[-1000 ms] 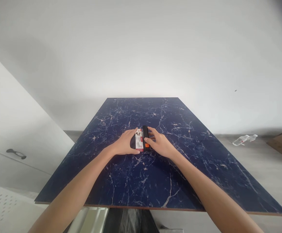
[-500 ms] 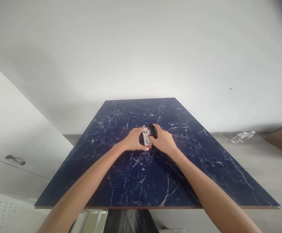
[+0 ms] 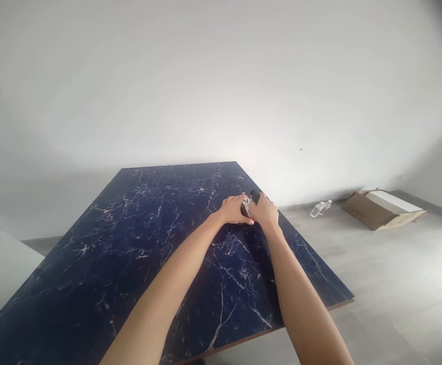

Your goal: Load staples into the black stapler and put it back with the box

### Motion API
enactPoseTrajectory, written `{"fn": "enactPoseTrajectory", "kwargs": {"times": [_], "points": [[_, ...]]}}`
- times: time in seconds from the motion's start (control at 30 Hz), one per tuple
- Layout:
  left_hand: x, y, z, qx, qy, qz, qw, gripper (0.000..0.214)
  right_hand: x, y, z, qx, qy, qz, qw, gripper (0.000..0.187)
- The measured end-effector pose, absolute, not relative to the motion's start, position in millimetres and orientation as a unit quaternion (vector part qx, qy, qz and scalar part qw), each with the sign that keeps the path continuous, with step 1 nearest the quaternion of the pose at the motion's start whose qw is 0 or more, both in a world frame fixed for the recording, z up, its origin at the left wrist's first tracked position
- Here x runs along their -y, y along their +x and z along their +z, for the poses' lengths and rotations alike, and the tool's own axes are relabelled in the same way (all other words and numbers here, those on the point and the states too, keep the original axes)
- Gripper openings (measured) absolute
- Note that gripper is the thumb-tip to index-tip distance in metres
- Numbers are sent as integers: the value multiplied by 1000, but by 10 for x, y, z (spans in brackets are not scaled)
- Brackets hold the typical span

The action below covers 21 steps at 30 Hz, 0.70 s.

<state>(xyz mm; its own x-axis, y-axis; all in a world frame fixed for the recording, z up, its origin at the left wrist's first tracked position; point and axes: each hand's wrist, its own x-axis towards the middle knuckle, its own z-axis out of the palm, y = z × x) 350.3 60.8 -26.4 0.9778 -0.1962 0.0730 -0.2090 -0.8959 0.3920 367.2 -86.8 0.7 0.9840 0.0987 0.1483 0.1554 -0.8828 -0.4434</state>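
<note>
My left hand [image 3: 233,211] and my right hand [image 3: 266,213] meet near the right edge of a dark blue marbled tabletop [image 3: 148,243]. Between them is a small white and red packet [image 3: 246,207], pressed by the fingers of my left hand. A short black object [image 3: 255,196] sticks out above my right hand, whose fingers curl over it. Both things are mostly hidden by my hands. They rest on or just above the tabletop.
A white wall stands behind the table. On the grey floor to the right lie a clear plastic bottle [image 3: 320,208] and a flat cardboard box with a white panel on it [image 3: 381,207]. A white surface shows at the lower left [image 3: 0,263].
The view has swung to the right, so the table now sits left of centre. My hands have closed in tighter over the packet and the black object; the orange part no longer shows.
</note>
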Motion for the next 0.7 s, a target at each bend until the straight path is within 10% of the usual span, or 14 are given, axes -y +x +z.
{"fn": "enactPoseTrajectory", "kwargs": {"times": [0.27, 0.47, 0.7], "points": [[-1186, 2567, -121, 66, 974, 64, 206, 86, 450, 3345, 4, 206, -897, -274, 279, 51], [-1903, 1504, -142, 24, 969, 170, 177, 43, 1, 2740, -121, 555, -774, -84, 294, 51], [-1810, 1230, -275, 104, 974, 111, 168, 45, -124, 2235, -220, 625, -742, 61, 237, 89]]}}
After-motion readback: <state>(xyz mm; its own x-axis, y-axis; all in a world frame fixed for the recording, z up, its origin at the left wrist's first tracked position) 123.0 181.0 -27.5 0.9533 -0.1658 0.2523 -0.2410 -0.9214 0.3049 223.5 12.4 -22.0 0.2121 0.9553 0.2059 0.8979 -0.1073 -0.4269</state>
